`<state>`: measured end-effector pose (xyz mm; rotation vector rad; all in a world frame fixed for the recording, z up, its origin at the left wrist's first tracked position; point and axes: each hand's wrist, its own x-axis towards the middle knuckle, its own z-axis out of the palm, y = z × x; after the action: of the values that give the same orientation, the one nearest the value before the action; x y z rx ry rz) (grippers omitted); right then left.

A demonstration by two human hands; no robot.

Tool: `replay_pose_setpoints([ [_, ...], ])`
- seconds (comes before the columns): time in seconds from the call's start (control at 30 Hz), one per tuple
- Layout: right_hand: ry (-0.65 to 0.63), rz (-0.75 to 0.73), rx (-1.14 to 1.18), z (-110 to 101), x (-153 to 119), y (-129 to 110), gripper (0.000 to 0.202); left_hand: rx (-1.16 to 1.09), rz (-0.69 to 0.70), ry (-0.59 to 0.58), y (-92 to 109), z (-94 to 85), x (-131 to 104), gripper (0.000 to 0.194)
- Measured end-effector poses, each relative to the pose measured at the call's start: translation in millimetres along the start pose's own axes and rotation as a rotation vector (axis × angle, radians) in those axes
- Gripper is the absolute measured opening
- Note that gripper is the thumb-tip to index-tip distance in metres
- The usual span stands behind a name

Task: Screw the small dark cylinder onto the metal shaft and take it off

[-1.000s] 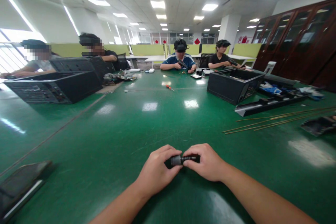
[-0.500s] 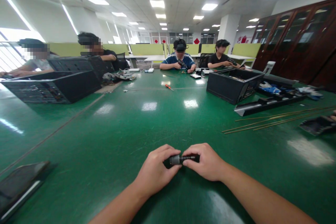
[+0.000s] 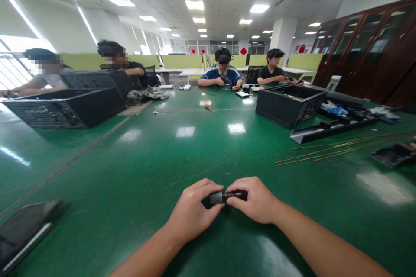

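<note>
Low in the middle of the view, a short black cylindrical tool (image 3: 216,198) with a grey collar and a thin ringed shaft lies crosswise between my hands. My left hand (image 3: 194,203) is closed around its left, thicker end, thumb below and fingers above. On the other side my right hand (image 3: 256,199) pinches the right end, where a narrow metal tip and a dark part show between thumb and fingers. The fingertips of the two hands almost meet. Its exact kind I cannot make out, as much of it is hidden by my fingers. Underneath is the green tabletop (image 3: 156,169).
Black computer cases stand at the left (image 3: 104,108) and right (image 3: 276,106). An orange screwdriver (image 3: 208,107) lies ahead. Thin brass-coloured rods (image 3: 325,151) and a metal rail (image 3: 328,129) lie right. A dark panel (image 3: 26,229) is near left. Several people work around the table.
</note>
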<state>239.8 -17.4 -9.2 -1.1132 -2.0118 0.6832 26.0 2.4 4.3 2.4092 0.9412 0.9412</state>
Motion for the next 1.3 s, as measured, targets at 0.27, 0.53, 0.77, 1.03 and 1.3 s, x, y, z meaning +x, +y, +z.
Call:
replay_pose_setpoints([
  [0.27,-0.003,0.007,-0.011,-1.3,-0.4,-0.2,0.015,0.034,0.001,0.014,1.4,-2.4,0.3,0.023],
  [0.53,0.008,0.006,-0.002,-1.8,-0.3,-0.5,0.013,0.037,0.005,0.023,-1.5,-2.5,-0.9,0.024],
  [0.77,0.013,0.013,-0.001,-1.7,0.2,1.2,0.013,0.026,0.013,0.031,-1.3,-1.7,0.3,0.024],
  [1.03,0.019,0.02,0.006,-1.9,-0.3,3.3,0.013,0.031,0.011,0.044,-2.5,-2.2,-0.6,0.023],
  [1.3,0.024,0.024,0.004,-4.1,-0.2,0.5,0.012,0.049,0.019,0.055,-2.7,-4.8,0.4,0.026],
])
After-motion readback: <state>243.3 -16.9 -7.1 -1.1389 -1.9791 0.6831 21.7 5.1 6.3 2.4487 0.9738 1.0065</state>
